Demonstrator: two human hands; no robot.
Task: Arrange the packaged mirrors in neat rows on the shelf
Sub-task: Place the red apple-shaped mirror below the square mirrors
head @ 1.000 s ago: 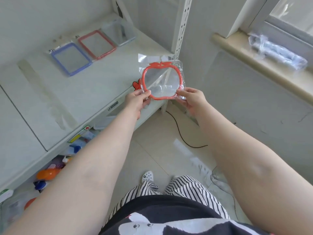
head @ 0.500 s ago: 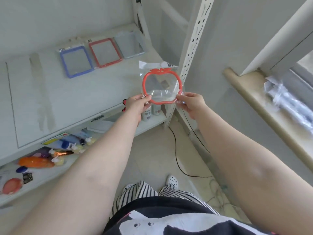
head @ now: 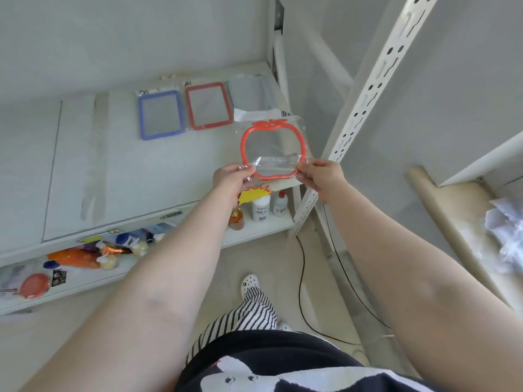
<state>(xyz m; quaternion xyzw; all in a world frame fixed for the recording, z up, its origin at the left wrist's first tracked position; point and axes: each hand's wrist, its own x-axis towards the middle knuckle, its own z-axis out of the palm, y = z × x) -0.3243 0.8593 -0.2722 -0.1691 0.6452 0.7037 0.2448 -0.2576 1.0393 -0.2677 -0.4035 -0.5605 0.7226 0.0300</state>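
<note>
An apple-shaped mirror with a red frame (head: pixel 273 149), sealed in a clear bag, hangs over the right front part of the white shelf (head: pixel 141 176). My left hand (head: pixel 232 178) pinches its lower left corner and my right hand (head: pixel 321 176) pinches its lower right corner. At the back of the shelf three packaged rectangular mirrors lie side by side: a blue-framed one (head: pixel 161 114), a red-framed one (head: pixel 209 105) and a clear or grey one (head: pixel 252 93) at the far right.
A perforated white upright (head: pixel 365 89) stands just right of the held mirror. The lower shelf (head: pixel 260 230) carries bottles, tubes and an orange item. A black cable (head: pixel 304 278) runs across the floor. At the right, a window ledge (head: pixel 452 222) holds crumpled plastic.
The view has swung so the shelf sits more squarely ahead. Both hands have carried the apple mirror forward over the shelf's right front area, still held by its lower corners.
</note>
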